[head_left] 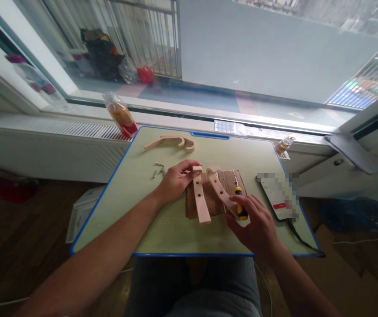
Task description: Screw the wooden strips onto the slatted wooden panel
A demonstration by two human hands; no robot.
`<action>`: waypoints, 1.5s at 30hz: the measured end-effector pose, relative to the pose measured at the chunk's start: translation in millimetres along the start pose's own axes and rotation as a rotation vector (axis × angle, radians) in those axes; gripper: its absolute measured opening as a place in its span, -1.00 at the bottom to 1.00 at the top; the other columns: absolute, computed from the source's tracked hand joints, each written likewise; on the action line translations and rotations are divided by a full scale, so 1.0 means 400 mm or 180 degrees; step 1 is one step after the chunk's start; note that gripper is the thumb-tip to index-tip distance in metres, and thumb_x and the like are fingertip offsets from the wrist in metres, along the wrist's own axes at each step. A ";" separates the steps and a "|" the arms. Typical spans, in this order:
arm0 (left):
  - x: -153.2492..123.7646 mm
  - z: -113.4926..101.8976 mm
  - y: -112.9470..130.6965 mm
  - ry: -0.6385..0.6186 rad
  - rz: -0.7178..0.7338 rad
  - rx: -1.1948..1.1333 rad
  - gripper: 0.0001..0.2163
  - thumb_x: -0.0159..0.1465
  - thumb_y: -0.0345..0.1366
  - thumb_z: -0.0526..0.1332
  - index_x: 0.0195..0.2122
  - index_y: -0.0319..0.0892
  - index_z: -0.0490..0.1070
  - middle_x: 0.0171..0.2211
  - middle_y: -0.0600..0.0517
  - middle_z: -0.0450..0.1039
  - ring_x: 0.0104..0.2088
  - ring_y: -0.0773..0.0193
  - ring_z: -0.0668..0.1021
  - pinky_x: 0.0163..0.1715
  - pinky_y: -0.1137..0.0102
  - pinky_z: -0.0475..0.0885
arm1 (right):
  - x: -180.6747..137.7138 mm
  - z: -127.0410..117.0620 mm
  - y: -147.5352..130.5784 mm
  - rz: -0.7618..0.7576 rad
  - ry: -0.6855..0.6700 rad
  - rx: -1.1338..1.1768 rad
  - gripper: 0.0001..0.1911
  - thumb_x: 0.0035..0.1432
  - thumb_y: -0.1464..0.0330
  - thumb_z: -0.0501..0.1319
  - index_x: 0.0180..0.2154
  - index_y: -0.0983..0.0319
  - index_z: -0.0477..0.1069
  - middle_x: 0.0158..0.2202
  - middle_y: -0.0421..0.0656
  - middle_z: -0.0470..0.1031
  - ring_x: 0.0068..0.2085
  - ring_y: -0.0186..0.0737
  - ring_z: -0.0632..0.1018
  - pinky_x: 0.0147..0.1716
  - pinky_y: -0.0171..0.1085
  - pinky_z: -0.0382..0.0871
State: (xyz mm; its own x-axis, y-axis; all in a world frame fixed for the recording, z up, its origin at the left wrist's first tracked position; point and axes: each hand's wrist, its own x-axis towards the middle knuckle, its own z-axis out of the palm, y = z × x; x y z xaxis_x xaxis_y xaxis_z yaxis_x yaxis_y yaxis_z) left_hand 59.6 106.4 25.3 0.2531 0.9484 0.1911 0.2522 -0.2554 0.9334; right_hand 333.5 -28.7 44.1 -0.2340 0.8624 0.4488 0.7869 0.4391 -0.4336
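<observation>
Wooden piece (201, 204) is over brown cardboard (230, 177), its far end pinched by the left hand (175, 180); the right hand (258, 222) closes on the curved piece (218, 187), beside the yellow screwdriver (242, 212).

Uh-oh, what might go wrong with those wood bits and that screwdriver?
The small metal bits lie loose on the tabletop near the left hand, so a bump might scatter them. The yellow-and-black screwdriver is right by the fingers of the right hand, so it might get knocked and roll. The curved wooden piece there might also slip on the cardboard.
</observation>
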 end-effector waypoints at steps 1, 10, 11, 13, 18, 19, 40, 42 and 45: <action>-0.001 0.000 -0.005 0.0005 0.0009 0.0032 -0.65 0.41 -0.01 0.37 0.08 -0.10 0.64 -0.10 -0.02 0.72 -0.11 0.11 0.68 0.00 0.26 0.58 | -0.004 0.004 0.012 -0.0107 0.0127 0.0038 -0.61 0.29 0.31 0.42 0.12 0.09 0.48 -0.12 -0.07 0.67 -0.13 0.03 0.65 -0.06 0.02 0.56; -0.007 -0.003 -0.029 -0.0117 -0.0133 -0.0024 -0.61 0.44 0.05 0.34 0.09 -0.12 0.64 -0.12 -0.04 0.74 -0.14 0.09 0.70 -0.06 0.28 0.59 | 0.022 0.024 0.061 -0.0824 0.0274 0.0489 -0.56 0.31 0.54 0.41 0.16 0.12 0.51 0.05 -0.05 0.73 0.12 0.06 0.64 0.14 0.12 0.51; -0.009 -0.004 -0.029 -0.0116 -0.0124 -0.0034 -0.62 0.44 0.05 0.34 0.09 -0.11 0.64 -0.11 -0.04 0.74 -0.13 0.09 0.70 -0.05 0.29 0.58 | 0.027 0.025 0.055 -0.0825 0.0361 0.0516 -0.57 0.30 0.58 0.39 0.13 0.13 0.53 0.02 -0.06 0.74 0.06 0.02 0.66 0.11 0.09 0.52; -0.013 -0.004 -0.028 -0.0105 -0.0108 -0.0040 -0.63 0.46 0.04 0.33 0.08 -0.11 0.64 -0.08 -0.03 0.73 -0.11 0.11 0.70 -0.03 0.30 0.57 | 0.039 0.029 0.039 -0.0772 0.0643 0.0576 -0.61 0.28 0.63 0.39 0.06 0.16 0.56 -0.08 -0.06 0.74 -0.08 -0.06 0.68 0.01 0.03 0.54; -0.021 -0.002 -0.030 -0.0137 -0.0224 -0.0135 -0.64 0.47 0.05 0.32 0.10 -0.09 0.62 -0.09 -0.02 0.72 -0.15 0.15 0.69 -0.12 0.33 0.55 | 0.069 0.047 0.005 -0.0816 0.0784 0.0692 -0.62 0.21 0.63 0.45 0.01 0.21 0.57 -0.18 -0.06 0.71 -0.19 -0.12 0.66 -0.11 -0.05 0.54; -0.021 -0.001 -0.030 -0.0135 -0.0239 -0.0168 -0.64 0.48 0.05 0.32 0.10 -0.09 0.62 -0.09 -0.02 0.72 -0.15 0.15 0.69 -0.12 0.33 0.55 | 0.073 0.051 0.002 -0.0835 0.0718 0.0696 -0.62 0.21 0.61 0.46 0.02 0.21 0.57 -0.18 -0.06 0.72 -0.18 -0.11 0.67 -0.09 -0.04 0.54; -0.031 -0.005 -0.041 -0.0033 -0.0349 -0.0293 -0.61 0.44 0.06 0.37 0.12 -0.09 0.63 -0.02 -0.05 0.73 -0.13 0.16 0.70 -0.12 0.37 0.58 | 0.057 0.026 0.019 -0.0868 0.0339 0.1186 -0.45 0.18 0.68 0.30 0.17 0.23 0.54 -0.18 -0.02 0.70 -0.21 -0.07 0.64 -0.18 -0.02 0.59; -0.029 -0.006 -0.034 -0.0050 -0.0344 -0.0314 -0.60 0.43 0.07 0.38 0.12 -0.09 0.63 -0.04 -0.03 0.73 -0.15 0.18 0.70 -0.13 0.39 0.58 | 0.062 0.040 0.010 -0.0925 0.0169 0.1185 -0.48 0.17 0.66 0.32 0.14 0.22 0.54 -0.19 -0.04 0.70 -0.23 -0.08 0.62 -0.19 -0.02 0.56; -0.028 -0.006 -0.026 -0.0083 -0.0351 -0.0295 -0.60 0.44 0.07 0.36 0.12 -0.10 0.63 -0.08 -0.02 0.73 -0.17 0.19 0.69 -0.15 0.41 0.58 | 0.070 0.055 -0.001 -0.1028 -0.0028 0.1197 -0.48 0.18 0.62 0.36 0.15 0.18 0.52 -0.07 -0.07 0.76 -0.04 0.00 0.68 0.00 0.04 0.55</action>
State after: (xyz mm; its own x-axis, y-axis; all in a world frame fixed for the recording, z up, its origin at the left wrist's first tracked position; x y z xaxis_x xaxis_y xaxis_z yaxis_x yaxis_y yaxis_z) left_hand 51.9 98.8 14.1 0.2531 0.9642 0.0789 0.1927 -0.1302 0.9726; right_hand 314.0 0.9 39.6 -0.4380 0.6688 0.6007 0.4134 0.7432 -0.5261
